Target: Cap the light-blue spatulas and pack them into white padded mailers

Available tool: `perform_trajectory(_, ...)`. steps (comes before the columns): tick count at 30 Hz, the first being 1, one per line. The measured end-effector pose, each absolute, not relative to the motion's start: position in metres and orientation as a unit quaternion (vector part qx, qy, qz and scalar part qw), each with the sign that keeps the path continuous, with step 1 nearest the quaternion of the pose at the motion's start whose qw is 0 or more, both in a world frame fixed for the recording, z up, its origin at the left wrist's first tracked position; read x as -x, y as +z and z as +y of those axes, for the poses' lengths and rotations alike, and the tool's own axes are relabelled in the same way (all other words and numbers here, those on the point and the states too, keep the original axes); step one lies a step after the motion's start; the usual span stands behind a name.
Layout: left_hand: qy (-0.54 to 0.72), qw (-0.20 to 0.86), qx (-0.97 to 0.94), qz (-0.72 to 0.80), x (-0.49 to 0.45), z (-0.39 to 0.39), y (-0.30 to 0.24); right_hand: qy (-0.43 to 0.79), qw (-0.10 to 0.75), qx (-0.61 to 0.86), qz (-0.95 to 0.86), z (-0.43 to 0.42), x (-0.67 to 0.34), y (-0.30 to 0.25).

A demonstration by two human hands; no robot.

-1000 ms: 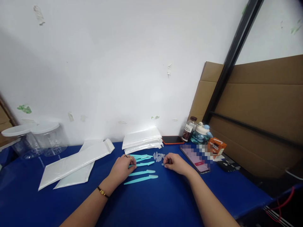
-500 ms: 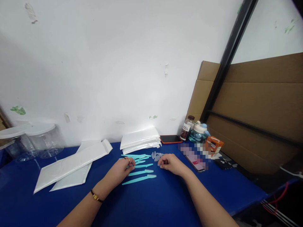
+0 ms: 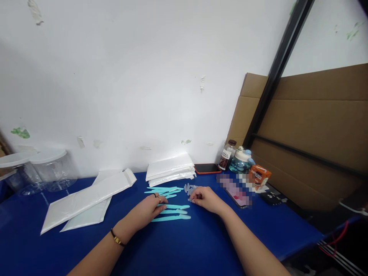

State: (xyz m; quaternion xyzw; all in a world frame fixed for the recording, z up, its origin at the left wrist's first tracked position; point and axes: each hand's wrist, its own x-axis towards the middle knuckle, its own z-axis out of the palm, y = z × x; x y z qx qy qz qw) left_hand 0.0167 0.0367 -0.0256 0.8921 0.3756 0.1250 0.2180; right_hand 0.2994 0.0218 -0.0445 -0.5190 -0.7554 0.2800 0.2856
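Several teal eyebrow razors (image 3: 174,207) lie on the blue table (image 3: 172,249), three in a close row and others in a loose heap just behind. My left hand (image 3: 148,210) rests over their handles; its thumb touches the rear razor of the row, and the thumb and index fingertips are apart. To the right, my right hand (image 3: 206,199) is closed in a pinch, with a small clear plastic cap (image 3: 189,199) showing at its fingertips. More such clear caps (image 3: 188,188) lie in a small pile behind those fingers, partly hidden by them.
White padded mailers lie at left (image 3: 89,199) and in a stack (image 3: 171,168) by the wall. An orange-edged phone (image 3: 207,168), a brown-capped bottle (image 3: 227,155), a water bottle (image 3: 240,161) and an orange box (image 3: 259,177) stand rear right. Clear lidded jars (image 3: 54,172) are far left.
The three front razors now lie closer together: the rear one has come toward me and the front one has shifted slightly away. My left hand's fingers have spread; my right hand barely moved.
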Motion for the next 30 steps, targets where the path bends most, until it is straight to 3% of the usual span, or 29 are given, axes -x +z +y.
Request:
perform_trajectory(15, 0.120, 0.222, -0.889, 0.381, -0.016, 0.037, -0.024, 0.317, 0.252, 0.490, -0.772, 0.016, -0.300, -0.036)
perform_trajectory(30, 0.119, 0.212, -0.887, 0.393, -0.020, 0.036, -0.026, 0.362, 0.272, 0.456, -0.766, 0.015, -0.282, -0.043)
